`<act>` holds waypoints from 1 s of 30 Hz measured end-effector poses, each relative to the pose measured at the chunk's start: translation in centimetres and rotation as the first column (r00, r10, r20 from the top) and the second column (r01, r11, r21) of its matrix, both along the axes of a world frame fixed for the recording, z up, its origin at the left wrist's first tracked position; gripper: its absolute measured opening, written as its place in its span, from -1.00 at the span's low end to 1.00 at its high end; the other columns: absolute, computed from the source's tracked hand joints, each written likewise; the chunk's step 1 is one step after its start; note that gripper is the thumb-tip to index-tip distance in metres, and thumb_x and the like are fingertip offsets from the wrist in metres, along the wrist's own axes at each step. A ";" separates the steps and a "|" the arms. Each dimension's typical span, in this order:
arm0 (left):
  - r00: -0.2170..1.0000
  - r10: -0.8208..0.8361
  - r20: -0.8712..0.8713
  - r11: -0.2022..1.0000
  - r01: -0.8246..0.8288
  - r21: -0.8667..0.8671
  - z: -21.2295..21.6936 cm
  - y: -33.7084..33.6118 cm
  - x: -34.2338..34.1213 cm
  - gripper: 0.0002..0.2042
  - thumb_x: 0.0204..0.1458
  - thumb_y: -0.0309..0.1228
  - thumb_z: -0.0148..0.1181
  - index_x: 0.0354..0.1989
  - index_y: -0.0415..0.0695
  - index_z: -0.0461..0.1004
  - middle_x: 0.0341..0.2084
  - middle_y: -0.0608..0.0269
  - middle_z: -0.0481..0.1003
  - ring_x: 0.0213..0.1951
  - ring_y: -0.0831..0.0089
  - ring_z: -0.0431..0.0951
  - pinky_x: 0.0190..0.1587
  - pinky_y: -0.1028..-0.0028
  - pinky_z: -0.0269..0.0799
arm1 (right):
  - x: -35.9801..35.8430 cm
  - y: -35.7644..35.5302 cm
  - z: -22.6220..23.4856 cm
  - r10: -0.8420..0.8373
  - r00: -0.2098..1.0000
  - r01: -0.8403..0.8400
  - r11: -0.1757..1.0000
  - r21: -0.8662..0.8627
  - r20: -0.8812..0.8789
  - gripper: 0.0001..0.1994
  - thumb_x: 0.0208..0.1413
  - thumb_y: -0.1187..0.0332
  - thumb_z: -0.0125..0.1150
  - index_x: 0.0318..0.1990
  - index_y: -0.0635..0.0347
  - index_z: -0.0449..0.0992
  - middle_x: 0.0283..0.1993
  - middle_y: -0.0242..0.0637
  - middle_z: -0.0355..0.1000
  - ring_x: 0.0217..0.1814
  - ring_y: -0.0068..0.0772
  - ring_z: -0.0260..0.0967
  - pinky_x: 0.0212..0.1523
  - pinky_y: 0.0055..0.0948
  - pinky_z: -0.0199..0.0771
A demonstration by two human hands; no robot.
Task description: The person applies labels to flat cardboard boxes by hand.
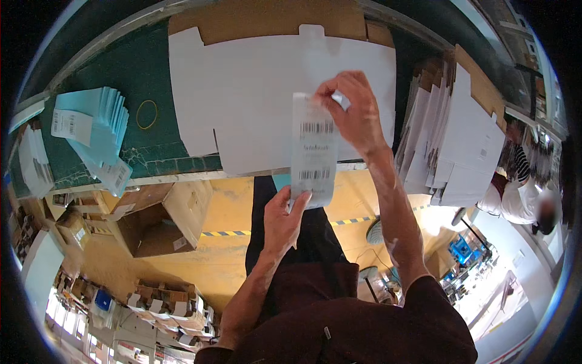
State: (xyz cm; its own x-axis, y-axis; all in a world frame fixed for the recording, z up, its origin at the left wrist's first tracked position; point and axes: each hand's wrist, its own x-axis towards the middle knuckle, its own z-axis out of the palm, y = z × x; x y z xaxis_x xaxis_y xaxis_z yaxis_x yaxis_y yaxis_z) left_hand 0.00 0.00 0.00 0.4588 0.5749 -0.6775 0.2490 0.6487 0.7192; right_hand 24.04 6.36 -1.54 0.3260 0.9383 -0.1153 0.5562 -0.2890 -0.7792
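The barcode label strip [313, 151] overlaps the white cardboard blank's [242, 97] six-o'clock edge in view, long axis twelve to six, the right hand's [357, 112] grip pinched at its one-o'clock corner, the left hand's [282, 221] clamped on its six-o'clock end.

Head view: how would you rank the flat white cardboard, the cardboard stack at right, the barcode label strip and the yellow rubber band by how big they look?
1. Flat white cardboard
2. Cardboard stack
3. Label strip, perhaps enlarged by being held nearer the camera
4. Yellow rubber band
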 end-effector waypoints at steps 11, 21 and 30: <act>0.986 0.138 -0.099 0.990 -0.134 0.047 -0.1 2.7 4.0 -0.70 0.21 -0.31 0.11 -0.15 -0.37 0.50 -0.32 0.14 0.59 -0.27 0.58 0.47 -0.12 0.50 0.38 | 1.6 5.3 -2.9 -0.068 0.933 -0.017 0.973 0.232 0.354 -0.86 -0.09 0.25 0.43 -0.40 0.03 0.64 -0.09 -0.35 0.44 0.10 -0.23 0.21 0.11 -0.11 0.11; 0.971 0.213 -0.110 0.974 -0.202 0.104 -1.2 2.1 4.2 -0.68 0.21 -0.29 0.10 -0.15 -0.39 0.51 -0.33 0.15 0.60 -0.28 0.52 0.50 -0.11 0.46 0.39 | 1.4 6.0 -4.5 -0.136 0.914 0.062 0.978 0.201 0.381 -0.75 -0.11 0.20 0.44 -0.25 0.00 0.61 -0.04 -0.34 0.40 0.14 -0.19 0.18 0.09 -0.12 0.08; 0.899 -0.308 -0.311 0.947 0.321 -0.012 0.9 -2.2 -3.1 -0.84 0.10 -0.42 0.19 -0.21 -0.25 0.55 -0.45 0.05 0.56 -0.31 0.36 0.59 -0.23 0.41 0.45 | 0.8 3.0 -3.3 -0.064 0.923 -0.024 0.975 0.222 0.379 -0.30 -0.15 0.09 0.45 0.20 -0.03 0.33 0.17 -0.21 0.28 0.23 -0.06 0.12 0.23 -0.01 0.06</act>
